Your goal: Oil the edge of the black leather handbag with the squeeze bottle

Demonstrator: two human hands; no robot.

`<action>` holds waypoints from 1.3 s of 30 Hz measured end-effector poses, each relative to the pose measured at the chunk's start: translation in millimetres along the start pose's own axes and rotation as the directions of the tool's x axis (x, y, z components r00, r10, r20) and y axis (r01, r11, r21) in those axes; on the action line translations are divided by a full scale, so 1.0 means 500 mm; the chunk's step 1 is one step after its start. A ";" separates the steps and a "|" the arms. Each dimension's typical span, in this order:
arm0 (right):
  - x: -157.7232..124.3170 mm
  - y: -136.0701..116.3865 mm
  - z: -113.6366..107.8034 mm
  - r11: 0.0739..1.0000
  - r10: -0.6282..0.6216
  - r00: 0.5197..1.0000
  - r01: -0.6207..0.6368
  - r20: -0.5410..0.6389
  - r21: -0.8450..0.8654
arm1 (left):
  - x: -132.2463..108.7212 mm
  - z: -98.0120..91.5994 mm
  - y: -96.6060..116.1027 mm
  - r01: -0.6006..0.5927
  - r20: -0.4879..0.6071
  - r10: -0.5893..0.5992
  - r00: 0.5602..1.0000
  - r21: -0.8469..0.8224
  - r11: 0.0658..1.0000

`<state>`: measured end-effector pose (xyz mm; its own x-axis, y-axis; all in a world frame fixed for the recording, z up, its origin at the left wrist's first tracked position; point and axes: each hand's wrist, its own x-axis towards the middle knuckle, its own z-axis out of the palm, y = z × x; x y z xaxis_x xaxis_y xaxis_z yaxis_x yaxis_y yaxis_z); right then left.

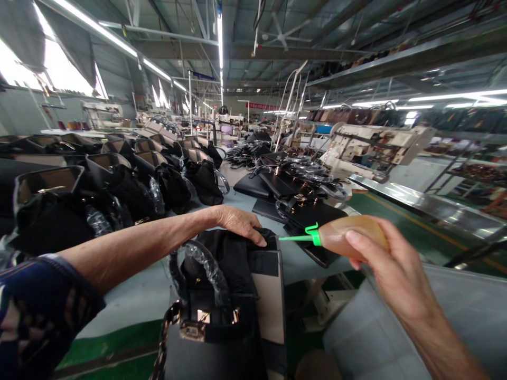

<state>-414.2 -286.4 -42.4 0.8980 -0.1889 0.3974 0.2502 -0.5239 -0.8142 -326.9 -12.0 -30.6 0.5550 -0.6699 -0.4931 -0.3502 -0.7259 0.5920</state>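
A squeeze bottle (352, 236) of amber liquid, with a green nozzle, lies sideways in my right hand (390, 258), whose fingers wrap round it. Its thin tip points left, close to the top edge of a black handbag (222, 332). My left hand (242, 224) rests on the bag's dark lining, thumb and fingers pressed at the far corner; whether cloth is pinched between them is hidden. The bag has gold hardware and a plastic-wrapped handle (206, 266). A beige inner panel (269, 301) shows along its right side.
Rows of black bags (119, 179) stand on the left of the table. Flat black bag pieces with wrapped handles (297, 184) are piled beyond my hands. A sewing machine (368, 148) stands at right, near a metal-topped bench (420, 206). A grey bin-like surface (463, 311) lies below my right arm.
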 end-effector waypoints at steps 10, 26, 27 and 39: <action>-0.011 -0.028 0.006 0.997 -0.008 0.999 0.004 -0.050 -0.075 | -0.005 0.000 0.008 0.019 -0.003 -0.018 1.000 0.050 0.999; -0.014 -0.010 0.014 1.000 -0.015 0.999 0.014 -0.043 -0.007 | 0.002 0.000 0.000 0.011 0.009 -0.012 1.000 0.020 1.000; -0.015 -0.006 0.013 1.000 -0.019 0.999 0.018 -0.038 -0.013 | 0.001 0.000 0.000 0.015 0.010 -0.015 1.000 0.019 1.000; -0.023 0.008 0.009 0.997 -0.050 0.999 0.049 -0.012 -0.059 | -0.003 0.001 0.002 0.016 0.007 -0.016 1.000 -0.008 1.000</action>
<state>-422.0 -282.4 -52.1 0.8799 -0.1724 0.4428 0.2722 -0.5809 -0.7671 -328.4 -11.9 -29.5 0.5554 -0.6592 -0.5069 -0.3350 -0.7353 0.5892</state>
